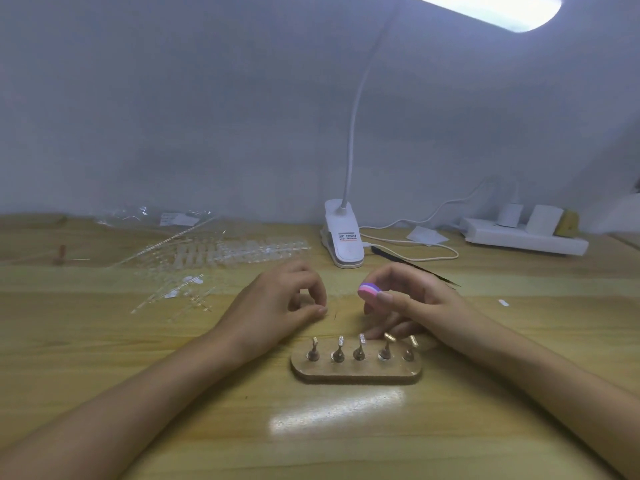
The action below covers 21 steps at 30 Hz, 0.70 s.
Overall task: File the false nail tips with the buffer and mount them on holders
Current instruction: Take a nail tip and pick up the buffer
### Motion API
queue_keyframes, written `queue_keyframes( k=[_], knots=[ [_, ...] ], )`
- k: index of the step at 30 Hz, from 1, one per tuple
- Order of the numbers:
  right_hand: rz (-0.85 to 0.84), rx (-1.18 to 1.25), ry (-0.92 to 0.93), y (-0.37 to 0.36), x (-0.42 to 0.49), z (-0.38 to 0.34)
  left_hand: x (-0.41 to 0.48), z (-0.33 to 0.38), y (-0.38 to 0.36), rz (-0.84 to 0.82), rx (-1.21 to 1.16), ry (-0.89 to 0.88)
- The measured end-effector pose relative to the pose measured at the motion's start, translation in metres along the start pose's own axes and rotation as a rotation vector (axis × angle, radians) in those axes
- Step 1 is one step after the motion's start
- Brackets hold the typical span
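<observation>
A wooden base lies on the desk in front of me, with several small metal holders standing in a row on it. My right hand hovers just behind the base and grips a small pink, white and purple buffer between thumb and fingers. My left hand rests to the left of the buffer, thumb and forefinger pinched together; whether a clear nail tip sits between them is too small to tell. Clear false nail tips on strips lie at the back left.
A white clip lamp stands behind my hands, its cable trailing right to a white power strip. Black tweezers lie behind my right hand. Plastic bags sit by the wall. A loose tip lies far right.
</observation>
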State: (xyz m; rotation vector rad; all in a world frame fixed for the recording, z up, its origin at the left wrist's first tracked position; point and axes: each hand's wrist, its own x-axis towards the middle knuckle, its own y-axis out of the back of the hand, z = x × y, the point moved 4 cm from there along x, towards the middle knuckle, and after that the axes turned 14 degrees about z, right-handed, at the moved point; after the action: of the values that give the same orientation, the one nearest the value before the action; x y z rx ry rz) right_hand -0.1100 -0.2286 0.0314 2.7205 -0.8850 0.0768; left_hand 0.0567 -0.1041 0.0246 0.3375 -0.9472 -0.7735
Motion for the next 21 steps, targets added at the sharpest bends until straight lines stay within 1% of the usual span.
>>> queue_keyframes(
  k=[4,6,9,10,11,12,14,15,18,21],
  knots=[
    [-0.096,0.028,-0.002,-0.006,-0.005,-0.002,0.0,-0.001,-0.002,0.028,0.07,0.029],
    [-0.13,0.031,0.01,-0.008,-0.006,-0.003,0.0,0.001,-0.001,0.056,0.046,0.024],
    [-0.098,0.047,0.037,-0.008,-0.003,-0.004,0.002,0.007,0.009,0.193,-0.027,0.012],
    [-0.063,0.042,0.054,-0.007,-0.002,-0.003,0.003,0.008,0.011,0.197,-0.058,0.015],
    [-0.023,0.025,0.076,-0.004,0.0,-0.002,0.003,0.009,0.011,0.154,-0.092,0.013],
    [0.015,-0.002,0.1,-0.002,0.001,-0.001,0.002,0.009,0.009,0.075,-0.115,0.0],
    [0.075,-0.056,0.137,0.003,0.004,0.001,-0.002,0.01,0.004,-0.088,-0.109,-0.053],
    [0.096,-0.07,0.145,0.005,0.005,0.002,-0.002,0.01,0.003,-0.14,-0.101,-0.081],
    [0.122,-0.1,0.158,0.01,0.006,0.004,-0.002,0.008,0.003,-0.234,-0.158,-0.114],
    [0.106,-0.132,0.168,0.007,0.005,0.003,-0.003,0.005,0.005,-0.326,-0.246,-0.095]
  ],
)
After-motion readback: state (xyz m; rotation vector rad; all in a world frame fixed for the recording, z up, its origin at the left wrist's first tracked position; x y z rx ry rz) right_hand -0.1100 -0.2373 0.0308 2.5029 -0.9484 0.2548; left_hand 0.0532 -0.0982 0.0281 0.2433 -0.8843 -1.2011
